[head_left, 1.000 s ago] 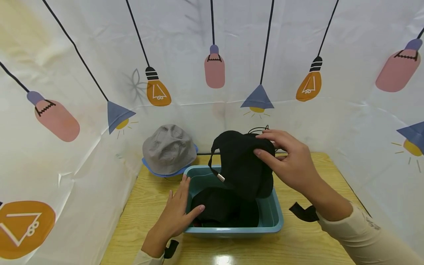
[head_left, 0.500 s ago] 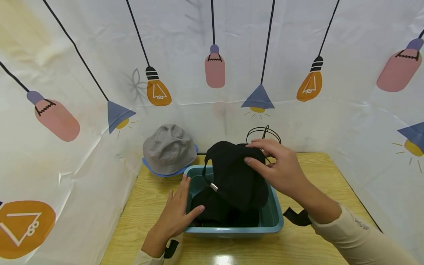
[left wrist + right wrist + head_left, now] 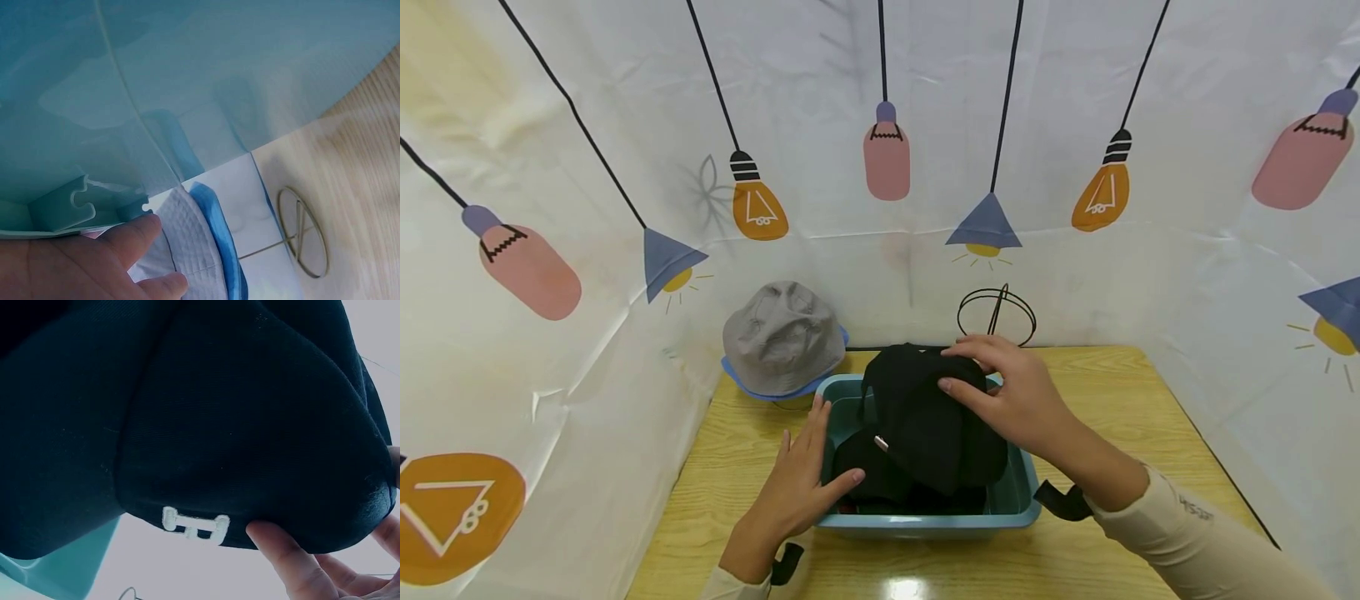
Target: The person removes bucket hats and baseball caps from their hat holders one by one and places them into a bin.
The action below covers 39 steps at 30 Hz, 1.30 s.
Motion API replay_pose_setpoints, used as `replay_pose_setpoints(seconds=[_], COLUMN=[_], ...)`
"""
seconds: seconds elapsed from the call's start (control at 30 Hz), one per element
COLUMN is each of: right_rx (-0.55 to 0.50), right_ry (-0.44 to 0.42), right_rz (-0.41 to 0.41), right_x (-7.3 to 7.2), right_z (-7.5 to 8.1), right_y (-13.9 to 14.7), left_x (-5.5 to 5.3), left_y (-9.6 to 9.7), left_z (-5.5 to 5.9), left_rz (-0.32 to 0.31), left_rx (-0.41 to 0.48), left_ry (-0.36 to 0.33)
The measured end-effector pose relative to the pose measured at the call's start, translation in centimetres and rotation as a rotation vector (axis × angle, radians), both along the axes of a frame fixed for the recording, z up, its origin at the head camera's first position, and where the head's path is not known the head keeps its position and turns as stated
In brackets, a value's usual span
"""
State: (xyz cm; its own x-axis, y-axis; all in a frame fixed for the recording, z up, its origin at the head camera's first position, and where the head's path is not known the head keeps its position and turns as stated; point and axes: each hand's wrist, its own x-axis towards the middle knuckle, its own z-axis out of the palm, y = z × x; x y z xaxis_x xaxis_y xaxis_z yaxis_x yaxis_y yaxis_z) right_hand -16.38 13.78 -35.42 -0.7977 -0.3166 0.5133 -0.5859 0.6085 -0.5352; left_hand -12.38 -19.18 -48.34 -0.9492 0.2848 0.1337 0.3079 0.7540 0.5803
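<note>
My right hand (image 3: 1018, 400) pinches a black cap (image 3: 921, 417) at its right side, low over the teal plastic bin (image 3: 925, 522). White embroidery (image 3: 195, 525) shows on this cap in the right wrist view, and a metal strap clasp hangs at its left. Beneath it, more black headwear (image 3: 872, 467) lies in the bin, partly covered. My left hand (image 3: 801, 479) rests against the bin's left rim, fingers straight and thumb reaching over the edge. In the left wrist view its fingertips lie at the bin's outer side.
A grey bucket hat (image 3: 782, 337) with a blue brim edge below it sits behind the bin at the left. A black wire hat stand (image 3: 996, 312) stands at the back right of the wooden table (image 3: 1105, 392). A lamp-printed sheet (image 3: 820, 200) forms the backdrop.
My right hand has lowered the black cap toward the bin, moving down and slightly left, which uncovers the wire stand. The left hand has stayed in place at the rim.
</note>
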Motion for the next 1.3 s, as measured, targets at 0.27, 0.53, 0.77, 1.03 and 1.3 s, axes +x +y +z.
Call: replay_pose_setpoints(seconds=[0.27,0.53,0.77,1.03,1.3], right_rx=[0.029,0.059,0.097,0.125,0.142], right_ry=[-0.035,-0.057,-0.133,-0.178,-0.200], right_rz=[0.009,0.019,0.033,0.039,0.075], right_x=[-0.7,-1.0,-1.2,-1.8,-2.4], right_z=[-1.5,-2.1,-2.4,-3.1,-3.9], right_y=[-0.4,-0.7,-0.8,-1.0,-1.6], left_x=[-0.1,-0.1,-0.2,-0.2,-0.2], left_y=[0.0,0.0,0.1,0.1,0.2], left_z=[0.0,0.1,0.0,0.1,0.0], left_rz=[-0.001,0.001,-0.001,-0.002,-0.002], left_rx=[-0.007,-0.012,-0.011,-0.003,-0.003], left_ry=[0.006,-0.017,-0.018,-0.020,-0.013])
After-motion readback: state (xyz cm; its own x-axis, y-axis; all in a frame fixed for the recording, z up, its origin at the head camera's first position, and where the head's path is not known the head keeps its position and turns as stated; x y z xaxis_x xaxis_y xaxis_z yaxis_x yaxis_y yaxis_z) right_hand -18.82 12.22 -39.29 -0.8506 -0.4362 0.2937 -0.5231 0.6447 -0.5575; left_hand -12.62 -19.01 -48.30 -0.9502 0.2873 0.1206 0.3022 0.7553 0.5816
